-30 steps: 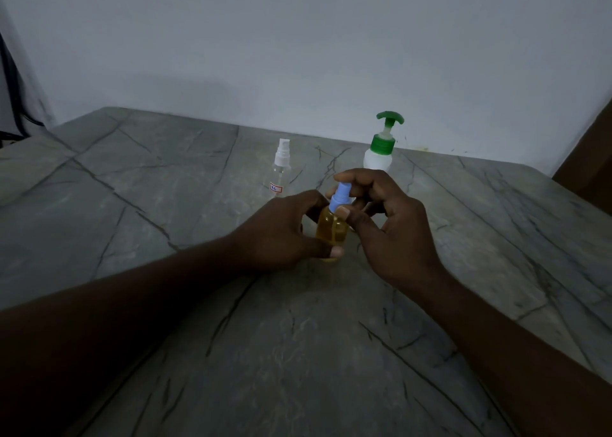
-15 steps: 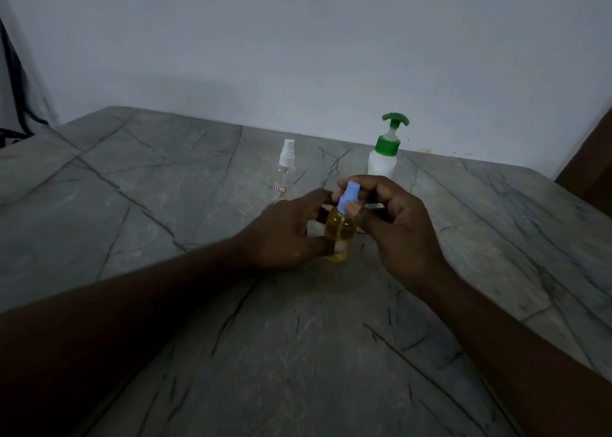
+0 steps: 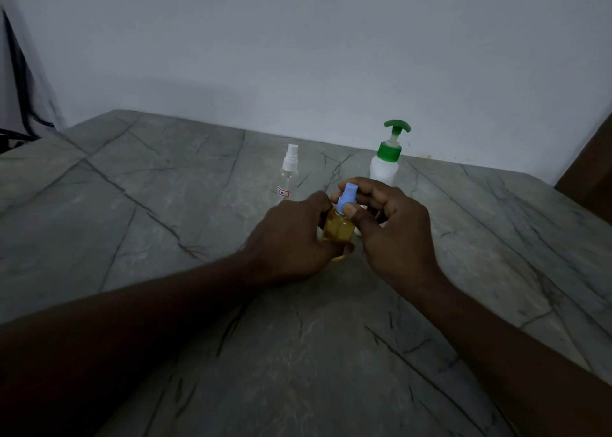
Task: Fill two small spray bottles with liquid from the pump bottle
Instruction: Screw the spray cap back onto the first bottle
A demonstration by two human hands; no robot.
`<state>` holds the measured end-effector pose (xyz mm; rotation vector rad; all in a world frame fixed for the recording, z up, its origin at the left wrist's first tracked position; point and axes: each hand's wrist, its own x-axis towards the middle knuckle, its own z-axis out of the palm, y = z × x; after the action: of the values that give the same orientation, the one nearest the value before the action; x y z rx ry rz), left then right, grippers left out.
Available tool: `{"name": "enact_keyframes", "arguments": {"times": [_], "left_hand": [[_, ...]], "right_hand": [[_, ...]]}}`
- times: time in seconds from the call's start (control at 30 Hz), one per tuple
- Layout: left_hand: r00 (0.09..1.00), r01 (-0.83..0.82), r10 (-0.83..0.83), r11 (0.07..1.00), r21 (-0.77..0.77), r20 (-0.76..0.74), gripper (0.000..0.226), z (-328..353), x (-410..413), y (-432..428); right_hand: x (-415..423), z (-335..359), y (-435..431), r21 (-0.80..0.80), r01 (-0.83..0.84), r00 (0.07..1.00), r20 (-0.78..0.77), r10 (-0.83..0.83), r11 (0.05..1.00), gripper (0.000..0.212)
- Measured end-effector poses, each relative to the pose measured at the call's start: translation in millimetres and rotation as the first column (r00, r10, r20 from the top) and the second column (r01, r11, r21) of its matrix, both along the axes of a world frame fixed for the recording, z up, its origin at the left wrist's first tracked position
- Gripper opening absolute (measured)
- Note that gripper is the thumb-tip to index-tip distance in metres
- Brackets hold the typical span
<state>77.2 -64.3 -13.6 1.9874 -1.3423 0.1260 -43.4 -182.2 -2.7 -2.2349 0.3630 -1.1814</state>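
A small amber spray bottle (image 3: pixel 337 229) stands at the middle of the grey stone table (image 3: pixel 165 224). My left hand (image 3: pixel 291 238) grips its body from the left. My right hand (image 3: pixel 394 228) pinches its blue spray cap (image 3: pixel 347 198) between thumb and fingers. Behind them, a clear spray bottle (image 3: pixel 288 175) with a white cap and a small red-edged label stands alone. To its right is the white pump bottle (image 3: pixel 385 161) with a green pump head, partly hidden behind my right hand.
A pale wall (image 3: pixel 298 55) runs along the table's far edge. Dark cables (image 3: pixel 20 82) hang at the far left. A brown panel (image 3: pixel 592 171) shows at the right edge. The table's right edge slants toward me.
Both hands stay on the amber bottle. My right fingers have shifted slightly round the blue cap, and the bottle sits a little more to the right in view.
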Motion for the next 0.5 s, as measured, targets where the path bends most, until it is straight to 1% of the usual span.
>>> {"name": "enact_keyframes", "arguments": {"times": [0.1, 0.17, 0.2, 0.23, 0.3, 0.4, 0.5], "left_hand": [[0.998, -0.032, 0.033, 0.999, -0.017, 0.061, 0.048, -3, 0, 0], [0.996, -0.035, 0.036, 0.999, -0.025, 0.077, 0.048, -4, 1, 0], [0.996, -0.033, 0.034, 0.999, -0.020, 0.080, 0.050, -4, 2, 0], [0.996, -0.026, 0.027, 1.000, -0.015, 0.079, 0.050, -3, 3, 0], [0.998, -0.009, 0.009, 1.000, -0.008, 0.068, 0.048, 0, 6, 2], [0.997, -0.022, 0.023, 1.000, -0.020, 0.070, 0.043, 3, 14, 8], [0.994, -0.048, 0.049, 0.999, -0.010, 0.101, 0.043, 5, 33, 14]], "right_hand": [[2, -2, 6, -0.029, 0.083, 0.997, 0.009, -0.083, 0.996, 0.035], [3, 0, 8, -0.025, 0.089, 0.996, 0.007, -0.089, 0.996, 0.036], [3, 2, 7, 0.009, 0.052, 0.999, -0.004, -0.051, 0.999, 0.035], [2, 5, 4, 0.076, -0.011, 1.000, -0.021, 0.013, 0.997, 0.034], [-2, 9, -4, 0.190, -0.115, 0.991, -0.046, 0.126, 0.975, 0.030], [-5, 2, -7, 0.240, -0.132, 0.986, -0.072, 0.153, 0.962, 0.021], [2, -7, 0, 0.226, -0.129, 0.968, -0.183, 0.172, 0.966, 0.022]]}}
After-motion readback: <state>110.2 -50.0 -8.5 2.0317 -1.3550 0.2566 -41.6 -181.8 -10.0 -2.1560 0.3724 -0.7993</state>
